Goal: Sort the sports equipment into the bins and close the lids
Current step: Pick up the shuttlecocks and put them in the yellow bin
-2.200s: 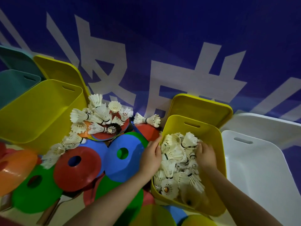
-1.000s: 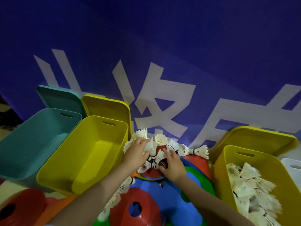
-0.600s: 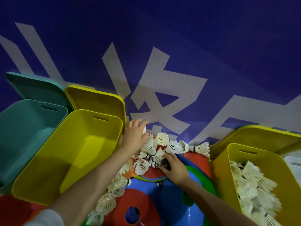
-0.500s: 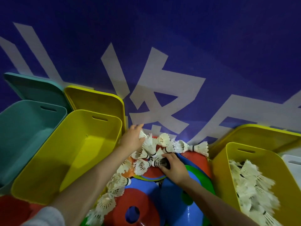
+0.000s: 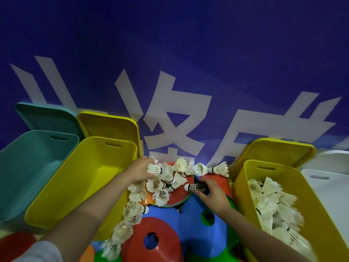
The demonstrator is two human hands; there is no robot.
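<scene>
Reaching into the heap of loose shuttlecocks (image 5: pixel 166 178), both hands are working between the two yellow bins. The left hand (image 5: pixel 138 170) is lying at the heap's left edge, just beside the near corner of the empty yellow bin (image 5: pixel 79 184), its fingers curling round a white shuttlecock (image 5: pixel 155 170) at the top of the heap. The right hand (image 5: pixel 214 193) is sitting at the heap's right edge, thumb and fingers pinching a dark-skirted shuttlecock (image 5: pixel 194 187) whose white cork is pointing left toward the heap. The heap itself is resting on a stack of flat disc cones, with a red cone (image 5: pixel 156 241) and a blue cone (image 5: pixel 202 229) lying in front of it, nearer the person, and a trail of more shuttlecocks running down from the heap along the empty bin's wall. Right of the heap, the filled yellow bin (image 5: pixel 306 188) is holding many shuttlecocks, its lid (image 5: pixel 273 152) leaning open behind it. A white bin (image 5: pixel 326 186) is standing beyond that one. Left of the empty yellow bin, a teal bin (image 5: pixel 28 167) is standing open, and a blue banner (image 5: pixel 170 53) with white characters is hanging behind everything.
</scene>
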